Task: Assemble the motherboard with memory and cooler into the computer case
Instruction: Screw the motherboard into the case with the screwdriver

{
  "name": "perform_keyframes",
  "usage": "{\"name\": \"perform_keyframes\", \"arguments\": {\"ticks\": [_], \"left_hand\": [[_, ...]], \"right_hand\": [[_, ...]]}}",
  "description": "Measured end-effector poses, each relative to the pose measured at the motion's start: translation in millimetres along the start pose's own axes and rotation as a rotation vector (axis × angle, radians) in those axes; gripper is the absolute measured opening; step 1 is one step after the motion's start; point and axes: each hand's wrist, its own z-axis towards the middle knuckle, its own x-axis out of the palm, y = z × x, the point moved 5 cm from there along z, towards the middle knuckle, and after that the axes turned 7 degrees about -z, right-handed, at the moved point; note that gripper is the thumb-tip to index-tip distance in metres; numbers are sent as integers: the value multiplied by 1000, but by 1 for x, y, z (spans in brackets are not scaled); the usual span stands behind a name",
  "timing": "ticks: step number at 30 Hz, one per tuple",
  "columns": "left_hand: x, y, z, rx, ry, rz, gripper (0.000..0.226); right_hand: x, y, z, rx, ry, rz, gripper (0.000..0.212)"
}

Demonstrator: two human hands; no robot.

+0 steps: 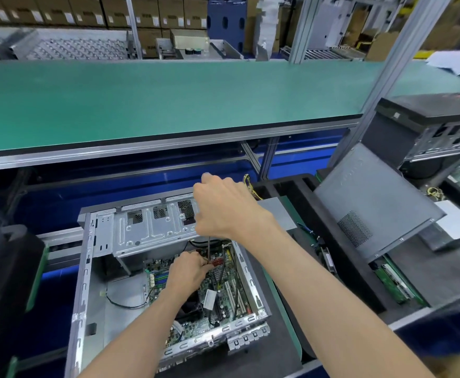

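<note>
Green shelf above open case; cardboard boxes behind. Right hand grips screwdriver; left hand pinches its tip.

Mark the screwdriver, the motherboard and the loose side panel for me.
screwdriver (208,249): head view, on its thin metal shaft.
motherboard (224,294): head view, on the bare green board.
side panel (370,197): head view, on its flat grey face.

case open on top, drive cage overhanging motherboard
</note>
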Motion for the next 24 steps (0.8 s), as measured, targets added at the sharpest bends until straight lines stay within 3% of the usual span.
{"name": "perform_keyframes", "arguments": {"ticks": [3, 8, 14, 19, 24], "left_hand": [[0, 3, 4, -13, 2, -35, 30], [1, 9, 5, -19, -4, 61, 24], [6, 17, 1, -55, -37, 144, 22], [8, 16, -2, -31, -39, 133, 24], [4, 17, -7, -14, -83, 92, 25]], "right_hand": [[0, 3, -1, -36, 43, 85, 20], [-2, 1, -3, 60, -42, -65, 24], [-3, 4, -5, -31, 45, 95, 21], [-3, 1, -5, 71, -26, -55, 24], [-3, 0, -8, -10, 95, 132, 20]]}}
